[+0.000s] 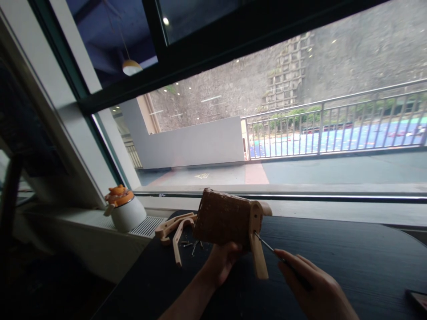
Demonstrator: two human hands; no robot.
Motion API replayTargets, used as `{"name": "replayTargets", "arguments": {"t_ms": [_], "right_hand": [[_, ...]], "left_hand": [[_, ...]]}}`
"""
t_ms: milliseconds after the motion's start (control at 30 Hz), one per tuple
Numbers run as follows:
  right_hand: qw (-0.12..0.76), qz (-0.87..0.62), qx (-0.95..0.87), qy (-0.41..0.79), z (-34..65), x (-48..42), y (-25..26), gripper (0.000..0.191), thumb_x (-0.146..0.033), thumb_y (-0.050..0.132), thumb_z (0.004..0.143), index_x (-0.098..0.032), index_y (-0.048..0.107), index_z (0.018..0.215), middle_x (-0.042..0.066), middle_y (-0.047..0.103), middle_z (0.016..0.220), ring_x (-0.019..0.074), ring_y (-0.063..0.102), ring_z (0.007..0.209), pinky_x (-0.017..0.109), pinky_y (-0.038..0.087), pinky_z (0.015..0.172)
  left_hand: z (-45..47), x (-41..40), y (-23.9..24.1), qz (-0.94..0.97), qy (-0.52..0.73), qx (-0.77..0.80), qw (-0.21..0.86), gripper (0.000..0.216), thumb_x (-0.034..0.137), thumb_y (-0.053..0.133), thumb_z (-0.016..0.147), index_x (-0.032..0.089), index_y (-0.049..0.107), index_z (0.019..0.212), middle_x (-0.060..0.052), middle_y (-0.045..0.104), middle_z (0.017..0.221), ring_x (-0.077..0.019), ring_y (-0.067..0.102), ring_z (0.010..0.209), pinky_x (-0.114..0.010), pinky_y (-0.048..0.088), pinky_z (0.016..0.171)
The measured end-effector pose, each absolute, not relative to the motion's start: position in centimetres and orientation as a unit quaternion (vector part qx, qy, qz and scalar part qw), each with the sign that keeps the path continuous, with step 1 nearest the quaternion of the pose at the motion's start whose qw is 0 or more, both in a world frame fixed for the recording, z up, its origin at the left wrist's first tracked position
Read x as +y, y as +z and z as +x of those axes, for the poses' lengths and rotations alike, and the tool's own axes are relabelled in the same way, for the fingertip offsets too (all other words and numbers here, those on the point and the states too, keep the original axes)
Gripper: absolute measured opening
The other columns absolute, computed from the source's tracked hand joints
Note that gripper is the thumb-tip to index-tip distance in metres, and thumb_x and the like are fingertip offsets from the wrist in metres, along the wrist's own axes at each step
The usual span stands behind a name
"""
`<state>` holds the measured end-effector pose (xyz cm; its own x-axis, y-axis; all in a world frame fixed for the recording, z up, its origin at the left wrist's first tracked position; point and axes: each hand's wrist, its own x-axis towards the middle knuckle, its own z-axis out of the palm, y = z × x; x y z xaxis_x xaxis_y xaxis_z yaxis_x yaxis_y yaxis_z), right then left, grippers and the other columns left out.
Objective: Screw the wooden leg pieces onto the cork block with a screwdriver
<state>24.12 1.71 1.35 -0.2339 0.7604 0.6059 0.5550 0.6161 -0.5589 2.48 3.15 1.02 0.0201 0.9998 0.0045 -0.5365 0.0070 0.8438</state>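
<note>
My left hand [223,263] grips the lower edge of a brown block-like piece [222,218] with a rough surface, held tilted above the dark table. A light wooden leg [259,260] with holes is fitted at the block's right end. In my right hand [315,280] is a screwdriver [267,245], its thin shaft slanting up to the left. The tip meets a hole in the leg; whether a screw sits there I cannot tell. Left of the block lie loose curved wooden parts [178,244], with several screws [194,247] beside them.
The dark table [333,249] stands against a large window. On the sill to the left is a white pot [128,216] with an orange lid, next to a vent grille [147,225]. A dark flat object [416,298] lies at the table's right edge.
</note>
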Motion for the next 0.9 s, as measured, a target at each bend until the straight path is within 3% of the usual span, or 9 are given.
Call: {"name": "replayTargets", "arguments": {"t_ms": [167, 533, 733, 900], "right_hand": [[0.481, -0.414, -0.758, 0.149, 24.1, 1.7, 1.7, 0.027, -0.035, 0.055, 0.084, -0.025, 0.072, 0.104, 0.003, 0.074, 0.095, 0.0191, 0.071, 0.08, 0.019, 0.055, 0.067], [0.538, -0.445, -0.609, 0.376, 22.6, 0.8, 2.6, 0.032, -0.047, 0.065, 0.071, -0.023, 0.078, 0.089, 0.002, 0.076, 0.088, 0.0264, 0.07, 0.087, 0.027, 0.054, 0.081], [0.521, -0.465, -0.621, 0.356, 23.3, 1.5, 2.3, 0.035, -0.047, 0.065, 0.071, -0.023, 0.076, 0.094, 0.003, 0.076, 0.092, 0.0269, 0.069, 0.089, 0.027, 0.055, 0.079], [0.474, -0.496, -0.649, 0.328, 24.3, 2.3, 2.0, 0.042, -0.051, 0.059, 0.074, -0.02, 0.073, 0.1, 0.004, 0.075, 0.087, 0.0239, 0.069, 0.077, 0.024, 0.054, 0.063]], "left_hand": [[2.8, 2.8, 1.3, 0.345, 0.609, 0.31, 0.644, 0.031, 0.008, 0.066, 0.064, 0.011, 0.072, 0.094, -0.01, 0.07, 0.104, -0.0268, 0.06, 0.104, -0.038, 0.047, 0.094], [3.5, 2.6, 1.7, 0.333, 0.617, 0.3, 0.647, 0.033, 0.003, 0.067, 0.06, 0.009, 0.072, 0.093, -0.01, 0.07, 0.102, -0.0269, 0.059, 0.106, -0.041, 0.041, 0.102], [4.4, 1.9, 1.6, 0.33, 0.593, 0.255, 0.689, 0.036, 0.004, 0.063, 0.066, 0.009, 0.069, 0.102, -0.011, 0.067, 0.111, -0.0272, 0.057, 0.111, -0.039, 0.041, 0.101], [4.5, 2.1, 1.9, 0.248, 0.536, 0.288, 0.754, 0.036, 0.02, 0.059, 0.076, 0.004, 0.065, 0.108, -0.013, 0.069, 0.105, -0.0212, 0.065, 0.094, -0.03, 0.048, 0.087]]}}
